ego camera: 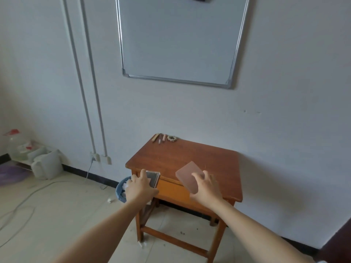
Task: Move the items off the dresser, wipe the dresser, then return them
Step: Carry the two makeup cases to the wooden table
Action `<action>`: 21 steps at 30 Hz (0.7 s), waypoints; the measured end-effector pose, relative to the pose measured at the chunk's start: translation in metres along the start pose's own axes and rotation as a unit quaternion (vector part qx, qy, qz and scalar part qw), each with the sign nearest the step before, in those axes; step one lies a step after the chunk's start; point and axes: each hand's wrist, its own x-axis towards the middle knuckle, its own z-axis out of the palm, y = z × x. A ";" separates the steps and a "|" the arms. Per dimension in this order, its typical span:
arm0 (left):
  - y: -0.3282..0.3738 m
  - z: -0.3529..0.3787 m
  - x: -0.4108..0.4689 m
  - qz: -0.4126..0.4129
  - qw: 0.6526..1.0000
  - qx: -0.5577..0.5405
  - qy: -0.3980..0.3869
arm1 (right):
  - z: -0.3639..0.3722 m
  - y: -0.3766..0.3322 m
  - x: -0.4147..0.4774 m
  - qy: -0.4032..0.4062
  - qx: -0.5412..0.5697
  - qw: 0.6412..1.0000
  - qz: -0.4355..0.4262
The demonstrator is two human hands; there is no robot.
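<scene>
The dresser (176,156) is a small brown wooden table against the white wall. My left hand (139,186) grips a dark flat rectangular item with a pale rim (153,178) at the dresser's front left corner. My right hand (206,186) holds a pink flat box (187,174), tilted, just above the front edge. At the back left of the top lie a few pencil-like sticks (159,138) and a small beaded ring (172,138).
A blue waste bin (120,190) stands on the floor left of the dresser. White containers (46,165) and a cable (28,194) are at the far left. A whiteboard (178,38) hangs above. A dark furniture edge (338,242) shows at the lower right.
</scene>
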 end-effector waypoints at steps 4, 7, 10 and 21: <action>0.008 0.025 0.050 -0.033 0.999 0.001 -0.026 | 0.024 0.022 0.055 -0.035 0.024 0.999 0.030; 0.004 0.039 0.085 -0.051 0.998 -0.003 -0.036 | 0.045 0.026 0.089 -0.070 0.017 0.997 0.026; 0.003 0.045 0.132 -0.057 0.998 0.000 -0.042 | 0.057 0.022 0.133 -0.084 0.019 0.996 0.030; 0.024 0.062 0.331 0.012 0.995 0.015 -0.093 | 0.075 0.008 0.287 -0.062 0.049 0.984 0.158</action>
